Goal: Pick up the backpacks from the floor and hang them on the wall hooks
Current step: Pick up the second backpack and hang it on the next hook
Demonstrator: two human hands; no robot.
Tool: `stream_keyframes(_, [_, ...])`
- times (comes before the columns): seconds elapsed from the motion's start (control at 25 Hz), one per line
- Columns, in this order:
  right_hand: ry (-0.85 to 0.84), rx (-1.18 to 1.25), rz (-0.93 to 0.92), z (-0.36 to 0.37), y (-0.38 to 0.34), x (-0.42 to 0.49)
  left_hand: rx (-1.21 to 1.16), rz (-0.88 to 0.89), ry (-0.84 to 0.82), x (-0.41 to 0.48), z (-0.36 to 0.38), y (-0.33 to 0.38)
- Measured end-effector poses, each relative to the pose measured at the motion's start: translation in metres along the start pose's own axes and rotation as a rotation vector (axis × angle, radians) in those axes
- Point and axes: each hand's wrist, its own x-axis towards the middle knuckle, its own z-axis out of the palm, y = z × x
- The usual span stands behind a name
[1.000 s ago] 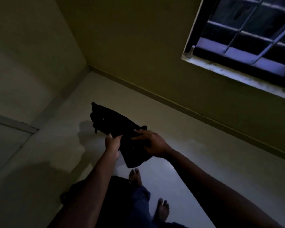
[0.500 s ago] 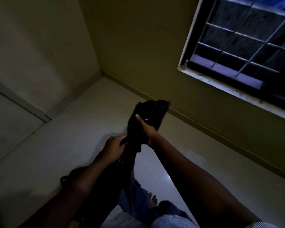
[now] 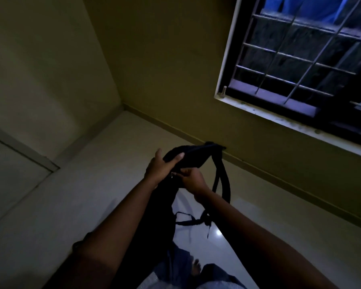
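Both hands are working the black backpack (image 3: pixel 188 157), lifted clear of the floor (image 3: pixel 92 184); left hand (image 3: pixel 161 167) closing over its top, right hand (image 3: pixel 193 181) pinching near the zip; it's sagging, looking soft and light; the dangling strap (image 3: pixel 225 184) is probably offering the best hold

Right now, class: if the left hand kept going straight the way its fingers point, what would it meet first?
The left hand already grips the black fabric backpack; beyond, probably the olive-yellow wall, though depth is unclear.

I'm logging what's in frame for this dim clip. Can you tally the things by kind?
Black backpack: 1
Hands: 2, left hand and right hand, both gripping the backpack
Barred window: 1
Wall hooks: 0 visible
Total: 4
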Motion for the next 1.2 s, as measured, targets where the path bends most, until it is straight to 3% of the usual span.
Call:
stream_keyframes(0.12, [0.010,-0.042,-0.138,0.001,-0.005,-0.009,0.152,0.013,0.059,0.013,0.008,0.026])
stream_keyframes(0.2, [0.007,0.094,-0.091,-0.004,-0.011,-0.014,0.260,0.073,0.217,0.012,0.014,0.028])
stream_keyframes(0.32, [0.056,0.407,0.090,-0.022,-0.015,-0.012,0.266,0.197,0.277,0.007,0.012,0.014])
stream_keyframes(0.4, [0.093,0.600,0.181,-0.040,-0.019,-0.006,0.286,0.277,0.261,0.003,0.008,0.005])
stream_keyframes(0.6, [0.001,0.771,0.172,-0.064,-0.032,0.007,0.345,0.499,0.213,-0.004,0.008,-0.001])
stream_keyframes(0.72, [0.168,0.825,0.261,-0.067,-0.028,0.019,0.391,0.550,0.104,-0.004,0.006,-0.005])
stream_keyframes(0.8, [0.253,0.732,0.351,-0.066,-0.022,0.024,0.361,0.486,-0.017,-0.003,0.001,-0.003])
stream_keyframes(0.88, [0.195,0.541,0.365,-0.059,-0.019,0.023,0.208,0.373,-0.040,-0.004,-0.001,0.004])
stream_keyframes(1.04, [0.035,-0.054,0.116,-0.041,-0.018,0.013,-0.203,0.149,-0.109,0.002,0.011,0.033])
stream_keyframes(1.12, [0.049,-0.346,-0.037,-0.039,-0.018,0.011,-0.516,0.015,-0.012,0.004,0.016,0.044])
stream_keyframes(1.2, [0.044,-0.488,-0.102,-0.043,-0.019,0.008,-0.763,-0.103,0.119,0.010,0.013,0.043])
